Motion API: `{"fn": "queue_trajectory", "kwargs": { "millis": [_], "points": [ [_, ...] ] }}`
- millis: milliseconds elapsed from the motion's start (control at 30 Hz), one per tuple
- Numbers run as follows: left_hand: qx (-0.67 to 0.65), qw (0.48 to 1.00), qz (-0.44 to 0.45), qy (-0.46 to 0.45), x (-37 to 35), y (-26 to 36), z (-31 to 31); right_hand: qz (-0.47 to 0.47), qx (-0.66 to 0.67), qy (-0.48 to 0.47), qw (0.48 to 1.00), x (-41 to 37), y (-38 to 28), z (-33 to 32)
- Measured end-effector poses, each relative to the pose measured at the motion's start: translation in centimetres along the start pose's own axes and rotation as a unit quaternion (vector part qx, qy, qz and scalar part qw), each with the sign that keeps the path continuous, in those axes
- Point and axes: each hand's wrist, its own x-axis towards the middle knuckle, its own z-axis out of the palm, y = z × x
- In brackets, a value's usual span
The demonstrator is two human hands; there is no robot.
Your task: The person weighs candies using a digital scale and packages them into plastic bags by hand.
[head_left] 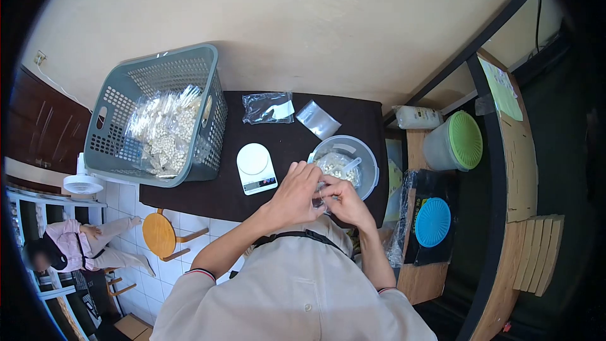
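Observation:
My left hand (295, 192) and my right hand (344, 201) meet at the table's near edge, fingers bent inward and closed. Between them shows a bit of clear plastic bag (319, 203), mostly covered by the fingers. Just beyond my right hand stands a grey bucket (372, 163). Inside it are small whitish pieces (329, 165) in clear plastic and a white scoop (352, 165). To the left of my left hand sits a white kitchen scale (255, 167); its display cannot be read.
A grey-green basket (218, 123) full of packed bags (167, 129) stands left on the dark-covered table (233, 104). Flat plastic bags (317, 120) lie at the back. Right are a green-lidded tub (466, 141) and blue lid (432, 221). A stool (160, 235) and seated person (79, 243) are left.

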Motion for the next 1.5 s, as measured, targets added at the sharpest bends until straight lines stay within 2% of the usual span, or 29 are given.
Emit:
{"fn": "queue_trajectory", "kwargs": {
  "millis": [67,100,133,167,233,300,333,400,433,567,667,733,867,933,1067,1133,1167,1233,1267,1333,1367,1433,1467,1500],
  "points": [
    [-0.014,1.000,-0.016,-0.008,0.0,0.3,0.5,0.016,-0.021,-0.050,0.998,0.4,-0.8,-0.6],
    [0.018,0.999,0.008,0.033,0.1,0.5,0.8,0.048,0.026,0.010,0.998,0.7,-3.1,0.1],
    [0.051,0.995,0.033,0.075,0.1,0.5,0.9,0.045,0.025,0.009,0.999,0.7,-2.6,0.3],
    [0.051,0.995,0.033,0.076,0.1,0.5,0.9,0.047,0.045,0.039,0.997,0.6,-1.9,0.6],
    [-0.046,0.991,0.053,0.114,0.1,0.5,1.1,0.049,0.063,0.068,0.994,0.6,-1.5,0.5],
    [-0.030,0.993,0.032,0.108,-0.2,0.7,1.4,0.083,-0.042,0.039,0.995,0.3,-1.4,0.0],
    [-0.014,0.995,0.012,0.099,-0.4,0.7,1.5,0.084,-0.042,0.037,0.995,0.3,-1.4,-0.2],
    [-0.003,0.997,0.029,0.078,-0.5,0.5,1.2,0.092,0.082,-0.041,0.992,0.2,-1.4,-0.5],
    [0.011,0.997,0.052,0.056,-0.4,0.3,1.1,0.144,0.060,-0.114,0.981,0.4,-1.8,-1.3],
    [0.043,0.997,0.041,0.048,-0.3,0.7,2.3,0.103,0.093,-0.115,0.984,0.1,-0.3,-1.1],
    [0.000,0.999,0.033,0.040,-0.3,1.1,2.0,0.078,0.033,-0.085,0.993,-0.1,-0.2,-0.9],
    [-0.006,0.997,-0.027,0.076,-0.1,1.0,1.9,0.110,0.075,0.000,0.991,0.1,-2.0,-0.3],
    [-0.023,0.994,0.009,0.107,0.0,-0.4,2.9,0.112,0.041,-0.020,0.993,0.2,-1.6,-0.4],
    [-0.031,0.993,0.036,0.111,0.2,-0.6,2.7,0.119,-0.051,-0.098,0.987,0.3,-0.8,-0.9],
    [0.001,0.996,0.052,0.074,0.2,-0.5,3.9,0.079,-0.039,-0.110,0.990,0.1,0.5,-0.5],
    [0.039,0.980,0.048,0.190,0.5,1.0,2.7,0.061,-0.012,-0.096,0.993,0.5,0.0,-0.7],
    [0.039,0.980,0.049,0.189,0.5,1.0,2.8,0.061,-0.012,-0.095,0.994,0.6,-0.5,-0.7],
    [-0.008,0.965,-0.017,0.262,0.4,1.1,3.1,0.063,0.047,-0.024,0.997,0.7,-1.6,-0.6],
    [-0.009,0.965,-0.017,0.260,0.3,0.7,3.2,0.064,0.048,-0.023,0.997,0.8,-1.5,-0.8],
    [-0.044,0.980,0.019,0.194,0.1,-0.6,3.5,0.101,-0.001,-0.117,0.988,0.9,-1.4,-1.7],
    [-0.044,0.980,0.018,0.194,-0.2,-0.9,3.7,0.101,-0.001,-0.118,0.988,1.0,-0.7,-2.2],
    [-0.091,0.983,-0.034,0.155,-0.8,-1.4,3.9,0.081,0.126,-0.150,0.977,1.6,1.0,-3.8],
    [-0.090,0.983,-0.033,0.154,-0.9,-1.8,3.9,0.114,0.127,-0.103,0.980,2.0,1.2,-5.1],
    [-0.090,0.982,-0.072,0.148,-1.0,-2.1,3.9,0.129,0.105,-0.041,0.985,2.8,2.0,-6.1]
  ]
}}
